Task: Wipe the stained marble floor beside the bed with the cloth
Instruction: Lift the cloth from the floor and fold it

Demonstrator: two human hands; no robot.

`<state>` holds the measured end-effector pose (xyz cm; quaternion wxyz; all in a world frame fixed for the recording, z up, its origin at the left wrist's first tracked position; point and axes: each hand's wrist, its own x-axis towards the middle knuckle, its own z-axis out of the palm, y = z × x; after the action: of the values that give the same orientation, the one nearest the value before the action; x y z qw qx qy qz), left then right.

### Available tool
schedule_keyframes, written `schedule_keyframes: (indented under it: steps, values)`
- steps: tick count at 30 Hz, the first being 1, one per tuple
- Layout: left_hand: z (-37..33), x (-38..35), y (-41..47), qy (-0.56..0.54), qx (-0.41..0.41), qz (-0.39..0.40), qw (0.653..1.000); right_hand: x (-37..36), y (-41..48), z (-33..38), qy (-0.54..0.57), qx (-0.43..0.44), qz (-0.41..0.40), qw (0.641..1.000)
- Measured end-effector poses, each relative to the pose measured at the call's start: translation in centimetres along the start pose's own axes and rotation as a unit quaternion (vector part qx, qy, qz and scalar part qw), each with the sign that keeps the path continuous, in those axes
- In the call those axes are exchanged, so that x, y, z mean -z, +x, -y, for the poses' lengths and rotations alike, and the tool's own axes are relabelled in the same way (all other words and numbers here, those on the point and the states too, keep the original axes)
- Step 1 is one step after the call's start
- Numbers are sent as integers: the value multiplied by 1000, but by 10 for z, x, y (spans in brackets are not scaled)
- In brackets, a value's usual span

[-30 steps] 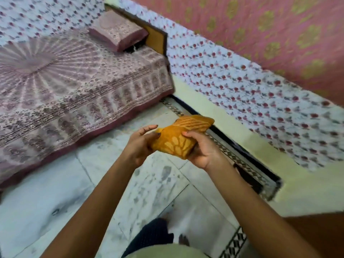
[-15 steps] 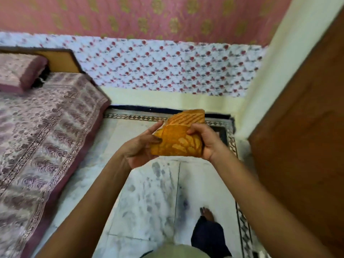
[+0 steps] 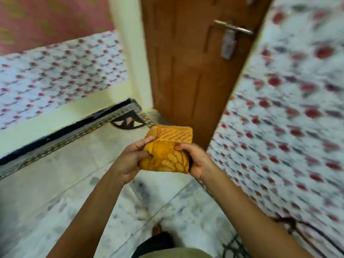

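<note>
A folded orange patterned cloth (image 3: pixel 170 151) is held up at chest height in front of me, over the floor. My left hand (image 3: pixel 133 159) grips its left edge, thumb on top and fingers curled into the fold. My right hand (image 3: pixel 195 161) holds its right side, thumb pressed on the front. The white marble floor (image 3: pixel 70 198) below carries grey smudges and stains. The bed is out of view.
A brown wooden door (image 3: pixel 189 71) with a metal handle (image 3: pixel 233 29) stands ahead. Floral tiled walls run at left (image 3: pixel 55 71) and right (image 3: pixel 288 127). A dark patterned border strip (image 3: pixel 74 131) edges the floor. My foot (image 3: pixel 157 229) shows below.
The view has swung right: the bed has left the frame and the door now fills the middle. Both hands still hold the cloth, gripped about the same.
</note>
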<state>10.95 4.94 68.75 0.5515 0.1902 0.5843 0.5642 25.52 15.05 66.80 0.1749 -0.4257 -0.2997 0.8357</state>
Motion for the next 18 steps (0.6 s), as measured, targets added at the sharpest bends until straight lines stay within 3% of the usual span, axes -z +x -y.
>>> schedule_keyframes:
  steps: [9, 15, 18]
  values:
    - [157, -254, -48, 111, 160, 234, 952, 255, -204, -79, 196, 42, -244, 949]
    - [259, -360, -92, 152, 258, 306, 904, 358, -311, -140, 258, 105, -355, 893]
    - [309, -388, -99, 200, 296, 312, 880, 395, -332, -176, 292, 95, -374, 875]
